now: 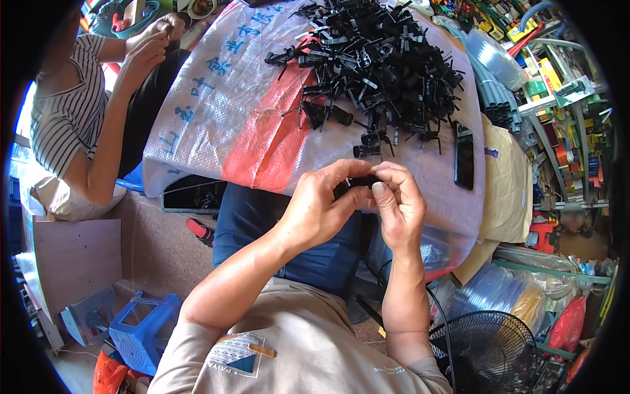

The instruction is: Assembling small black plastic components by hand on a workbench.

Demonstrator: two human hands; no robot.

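Observation:
My left hand and my right hand meet over the near edge of the table, just above my lap. Between their fingertips they pinch a small black plastic part, mostly hidden by the fingers. Beyond them a large heap of similar black plastic parts with thin prongs covers the far middle of the table. A few loose black parts lie between the heap and my hands. Underneath is a white woven sheet with a red stripe and blue lettering.
A dark phone rests at the table's right. At left, a seated co-worker holds both hands close together. A dark bin sits below the table's left edge. A blue stool, a black fan and crowded shelves surround me.

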